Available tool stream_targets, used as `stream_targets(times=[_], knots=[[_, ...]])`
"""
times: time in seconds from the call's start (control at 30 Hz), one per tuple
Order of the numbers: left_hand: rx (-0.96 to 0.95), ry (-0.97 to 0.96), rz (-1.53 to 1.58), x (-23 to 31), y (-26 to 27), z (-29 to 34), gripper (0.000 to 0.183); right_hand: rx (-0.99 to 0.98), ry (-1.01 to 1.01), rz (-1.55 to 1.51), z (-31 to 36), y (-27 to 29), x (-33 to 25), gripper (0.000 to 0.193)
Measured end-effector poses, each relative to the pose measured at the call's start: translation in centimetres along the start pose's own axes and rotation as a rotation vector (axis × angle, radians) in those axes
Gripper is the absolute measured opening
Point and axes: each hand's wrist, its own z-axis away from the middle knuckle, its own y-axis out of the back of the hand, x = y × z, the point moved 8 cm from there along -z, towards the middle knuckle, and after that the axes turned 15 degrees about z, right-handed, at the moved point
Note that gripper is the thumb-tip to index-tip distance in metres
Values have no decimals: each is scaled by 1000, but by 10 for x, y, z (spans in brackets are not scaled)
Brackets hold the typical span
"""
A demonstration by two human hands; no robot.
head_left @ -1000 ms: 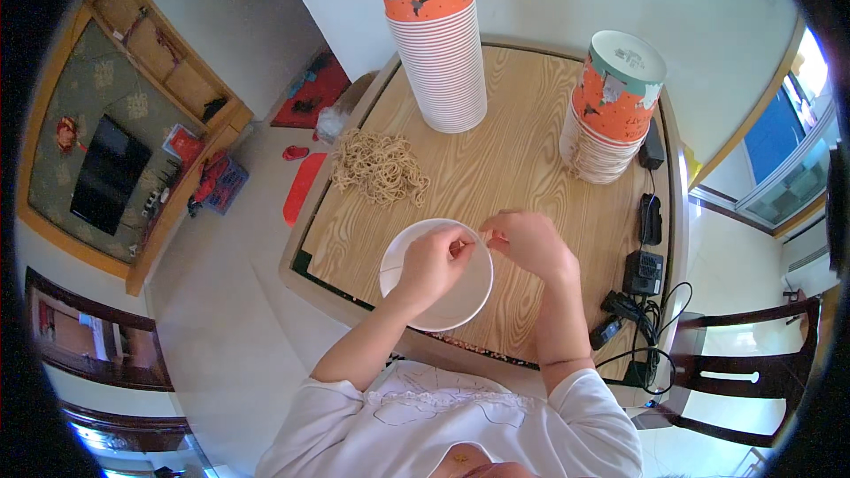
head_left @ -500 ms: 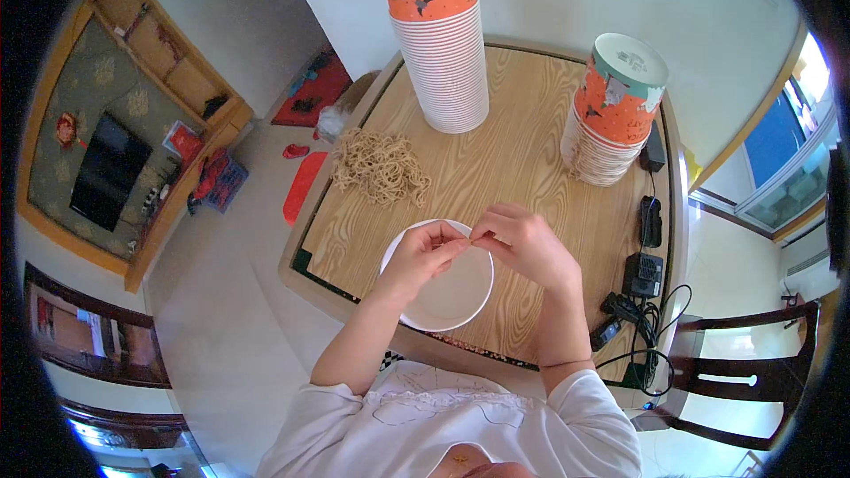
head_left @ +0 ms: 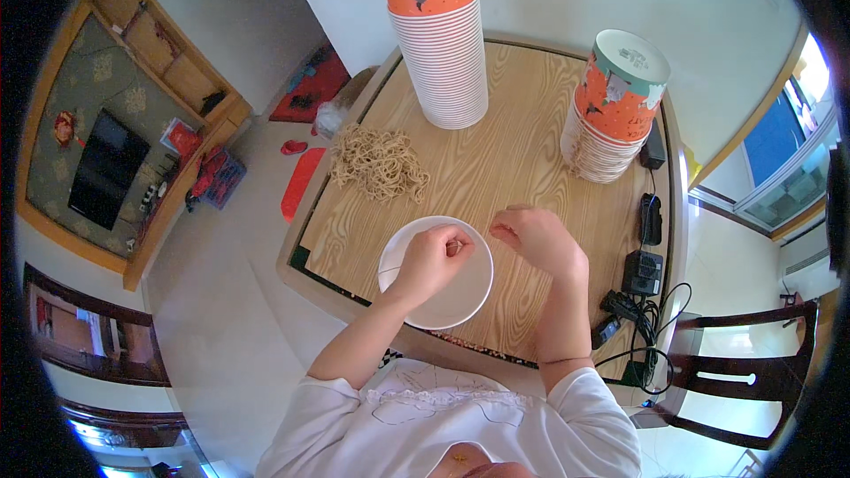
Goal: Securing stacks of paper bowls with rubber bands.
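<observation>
A white paper tub (head_left: 447, 305) stands at the table's near edge, its open mouth facing up. Over it my left hand (head_left: 429, 264) is closed, fingers curled in, with a thin pale string (head_left: 388, 270) showing beside it above the tub's rim. My right hand (head_left: 542, 241) hovers just right of the tub, apart from the left. Its fingertips are pressed together, and whatever they hold is too small to make out. Beyond the tub, to the left, lies a tangled heap of tan string (head_left: 379, 164).
A tall stack of orange-and-white paper tubs (head_left: 443, 66) stands at the back. To its right is a shorter upside-down stack (head_left: 611, 115) with string around its lower part. Black adapters and cables (head_left: 645, 279) line the right edge. A dark wooden chair (head_left: 744, 376) stands beside the table (head_left: 518, 150).
My hands, fingertips together over the tub before, have parted. The right moved rightward off the tub; the left turned and its fingers curled in.
</observation>
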Motion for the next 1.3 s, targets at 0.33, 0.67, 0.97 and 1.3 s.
stream_targets(times=[0.33, 0.67, 0.97, 1.3], knots=[[21, -43, -90, 2, -3, -5, 10, -231, -28, 127, -7, -33, 3, 13], [2, -7, -82, 1, -4, -5, 10, -177, -1, 109, -8, -31, -3, 13], [20, -101, -89, 2, -6, -5, 11, -204, -20, 85, -8, -33, -1, 14], [33, -104, -107, 2, -8, -6, 9, -126, 20, 31, -10, -26, -3, 14]])
